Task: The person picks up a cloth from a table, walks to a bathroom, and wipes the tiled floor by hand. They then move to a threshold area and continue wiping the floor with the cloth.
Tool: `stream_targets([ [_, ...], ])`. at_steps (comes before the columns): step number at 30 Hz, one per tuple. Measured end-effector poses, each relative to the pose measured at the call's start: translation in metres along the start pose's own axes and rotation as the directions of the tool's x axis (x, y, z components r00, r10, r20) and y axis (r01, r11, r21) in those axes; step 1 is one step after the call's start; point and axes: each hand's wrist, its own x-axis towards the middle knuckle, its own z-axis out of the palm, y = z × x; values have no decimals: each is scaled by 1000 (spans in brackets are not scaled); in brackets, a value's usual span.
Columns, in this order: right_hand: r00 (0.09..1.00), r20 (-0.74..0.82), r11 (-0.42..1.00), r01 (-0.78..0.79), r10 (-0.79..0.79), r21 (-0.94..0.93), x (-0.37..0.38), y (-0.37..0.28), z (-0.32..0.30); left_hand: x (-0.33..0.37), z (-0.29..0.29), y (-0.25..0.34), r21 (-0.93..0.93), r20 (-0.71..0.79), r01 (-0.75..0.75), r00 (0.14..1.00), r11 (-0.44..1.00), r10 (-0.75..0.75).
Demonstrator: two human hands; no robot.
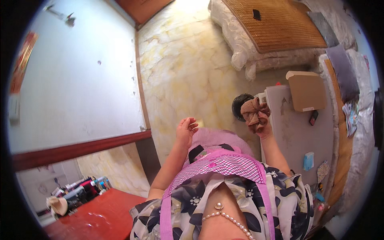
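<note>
My right hand (262,129) is closed around a crumpled brown cloth (255,112), which hides most of its fingers. The bunched cloth is held out over the near-left edge of a grey tabletop (288,136), overlapping a round black bin (239,105) beside it. My left hand (186,130) is in front of the apron (222,160), held in the air with its fingers loosely bent and somewhat apart. Nothing shows in it. A small pale yellow patch (199,123) appears beside its fingertips; I cannot tell what it is.
On the table are an open cardboard box (306,92), a small dark object (313,117) and a blue packet (308,161). A bed with a woven mat (276,24) stands ahead right, a cushioned seat (356,132) at the right. Behind left is a red tabletop (96,212) with bottles (98,184).
</note>
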Motion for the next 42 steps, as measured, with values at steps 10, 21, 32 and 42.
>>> stream_targets([
  [10, 998, 53, 851, -42, 17, 523, 54, 9, -48, 146, 27, 104, 210, 206, 122, 964, 970, -166],
  [21, 974, -182, 981, 160, -138, 111, 188, -18, 35, 286, 104, 173, 133, 287, 190, 932, 973, -222],
  [32, 992, 15, 990, -126, 127, -55, 549, -110, 158, 464, 138, 343, 54, 54, 37, 998, 998, -40],
  [42, 923, 305, 962, -175, 235, -211, 815, -137, 347, 612, 85, 474, -270, -248, -108, 968, 957, 39],
])
